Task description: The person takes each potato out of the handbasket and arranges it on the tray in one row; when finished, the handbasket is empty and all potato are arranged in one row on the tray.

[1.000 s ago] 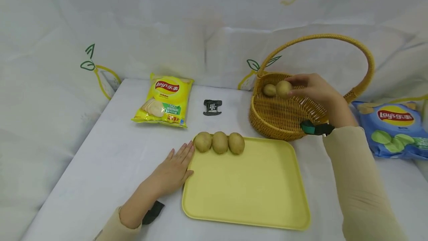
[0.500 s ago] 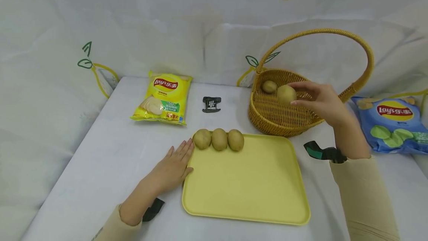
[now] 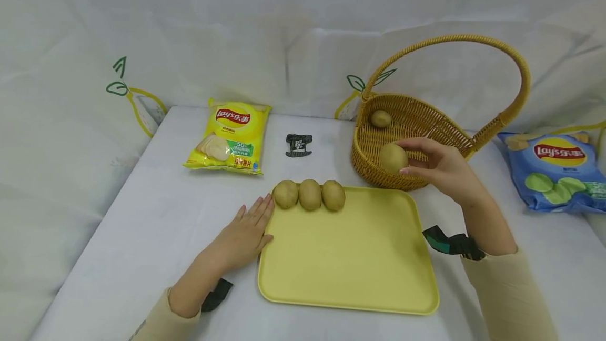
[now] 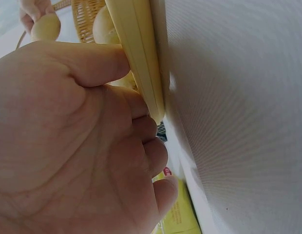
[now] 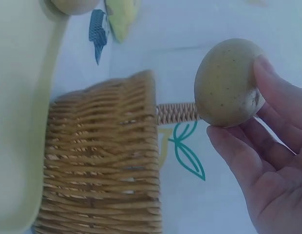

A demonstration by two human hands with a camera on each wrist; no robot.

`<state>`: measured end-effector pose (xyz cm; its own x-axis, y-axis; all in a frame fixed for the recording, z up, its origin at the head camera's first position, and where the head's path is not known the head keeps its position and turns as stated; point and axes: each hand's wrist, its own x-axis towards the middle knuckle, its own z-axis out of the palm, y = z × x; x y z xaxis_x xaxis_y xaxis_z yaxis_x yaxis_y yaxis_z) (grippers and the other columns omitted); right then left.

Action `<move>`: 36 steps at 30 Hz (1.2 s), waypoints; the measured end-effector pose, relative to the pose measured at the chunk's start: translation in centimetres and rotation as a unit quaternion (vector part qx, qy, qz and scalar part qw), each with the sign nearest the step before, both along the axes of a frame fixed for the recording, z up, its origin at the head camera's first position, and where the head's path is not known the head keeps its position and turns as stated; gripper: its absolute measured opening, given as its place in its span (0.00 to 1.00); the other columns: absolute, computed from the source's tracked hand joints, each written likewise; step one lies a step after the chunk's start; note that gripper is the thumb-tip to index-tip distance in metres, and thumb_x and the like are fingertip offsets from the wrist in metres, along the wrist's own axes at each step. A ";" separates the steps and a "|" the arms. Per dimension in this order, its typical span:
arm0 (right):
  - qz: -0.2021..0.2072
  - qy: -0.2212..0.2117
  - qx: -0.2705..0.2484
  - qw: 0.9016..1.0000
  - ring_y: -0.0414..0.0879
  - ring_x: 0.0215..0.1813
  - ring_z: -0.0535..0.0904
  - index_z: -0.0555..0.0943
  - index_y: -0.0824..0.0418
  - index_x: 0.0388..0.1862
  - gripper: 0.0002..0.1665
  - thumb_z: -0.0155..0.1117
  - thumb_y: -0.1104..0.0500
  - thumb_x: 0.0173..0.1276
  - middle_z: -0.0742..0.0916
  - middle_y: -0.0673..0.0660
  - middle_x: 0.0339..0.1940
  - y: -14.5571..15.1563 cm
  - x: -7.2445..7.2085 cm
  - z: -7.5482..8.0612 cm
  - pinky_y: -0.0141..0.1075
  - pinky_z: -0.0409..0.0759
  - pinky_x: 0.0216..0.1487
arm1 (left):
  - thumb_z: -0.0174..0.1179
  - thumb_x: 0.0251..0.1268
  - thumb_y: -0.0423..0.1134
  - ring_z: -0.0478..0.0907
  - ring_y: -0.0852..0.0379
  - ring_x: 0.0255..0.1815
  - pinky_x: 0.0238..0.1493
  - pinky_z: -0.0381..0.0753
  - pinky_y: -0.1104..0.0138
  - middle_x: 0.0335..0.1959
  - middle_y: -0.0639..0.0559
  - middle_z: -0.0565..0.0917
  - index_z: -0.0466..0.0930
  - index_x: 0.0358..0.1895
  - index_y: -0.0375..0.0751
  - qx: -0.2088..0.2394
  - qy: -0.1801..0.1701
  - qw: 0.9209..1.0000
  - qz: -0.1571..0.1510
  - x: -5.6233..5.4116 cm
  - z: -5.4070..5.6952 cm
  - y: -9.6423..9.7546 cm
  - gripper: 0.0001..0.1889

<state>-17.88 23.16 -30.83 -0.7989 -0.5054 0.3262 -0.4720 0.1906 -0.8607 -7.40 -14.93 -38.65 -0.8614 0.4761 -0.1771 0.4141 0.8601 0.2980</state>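
Observation:
My right hand (image 3: 437,167) pinches a potato (image 3: 393,158) between thumb and fingers, over the near part of a wicker basket (image 3: 366,167). In the right wrist view that potato (image 5: 229,83) shows held up above the basket's rim. One more potato (image 3: 381,118) lies inside the basket at its far left. On the yellow tray (image 3: 347,257), three potatoes (image 3: 310,194) sit side by side along the far left edge. My left hand (image 3: 243,238) rests flat with straight fingers against the tray's left edge; the left wrist view shows its thumb and fingertips at the tray's rim (image 4: 136,48).
Behind the tray stands a yellow bag of chips (image 3: 229,138) on the left, with a small black card-like piece (image 3: 299,145) beside it. A blue bag of chips (image 3: 558,170) lies right of the basket. The basket's tall handle (image 3: 521,83) arches above it.
My right hand has lifted the potato out of the basket's inside and brought it toward me, near the front rim. The left hand stays at the tray's edge. The head view has tilted slightly.

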 end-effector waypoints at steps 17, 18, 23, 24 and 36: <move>0.070 0.050 0.062 0.994 0.38 0.58 0.74 0.75 0.72 0.57 0.30 0.67 0.78 0.52 0.80 0.61 0.54 -2.2 1.8 -3.9 0.31 0.77 0.53 | 0.47 0.73 0.44 0.42 0.43 0.75 0.70 0.47 0.46 0.75 0.37 0.48 0.47 0.72 0.27 0.003 -0.006 1.000 0.001 0.0 0.1 0.0 0.34; 0.065 0.056 0.077 0.993 0.37 0.58 0.74 0.76 0.70 0.57 0.30 0.68 0.77 0.52 0.81 0.61 0.54 -2.2 1.8 -4.0 0.31 0.76 0.53 | 0.47 0.73 0.44 0.42 0.43 0.75 0.70 0.47 0.46 0.75 0.37 0.48 0.47 0.72 0.27 0.003 -0.007 1.000 0.001 0.0 0.1 0.0 0.34; 0.057 0.062 0.131 0.988 0.35 0.56 0.74 0.78 0.66 0.55 0.28 0.70 0.72 0.53 0.82 0.59 0.52 -2.5 1.6 -4.7 0.30 0.77 0.52 | 0.47 0.74 0.44 0.42 0.43 0.75 0.70 0.47 0.46 0.74 0.36 0.48 0.47 0.72 0.26 -0.001 -0.006 1.000 0.000 0.0 0.1 0.0 0.34; 0.058 0.061 0.141 0.986 0.35 0.57 0.74 0.78 0.66 0.55 0.28 0.70 0.71 0.53 0.82 0.58 0.52 -2.5 1.6 -4.8 0.31 0.77 0.52 | 0.47 0.74 0.44 0.42 0.43 0.75 0.70 0.47 0.46 0.74 0.36 0.48 0.47 0.72 0.26 -0.001 -0.005 1.000 0.000 0.0 0.2 -0.1 0.34; 0.046 0.089 0.197 0.975 0.53 0.51 0.79 0.79 0.69 0.51 0.27 0.73 0.69 0.49 0.84 0.60 0.49 -3.4 1.4 -5.9 0.38 0.81 0.46 | 0.47 0.73 0.43 0.42 0.43 0.75 0.70 0.47 0.46 0.74 0.36 0.49 0.47 0.72 0.26 0.001 -0.002 1.000 -0.005 -0.1 0.0 -0.1 0.34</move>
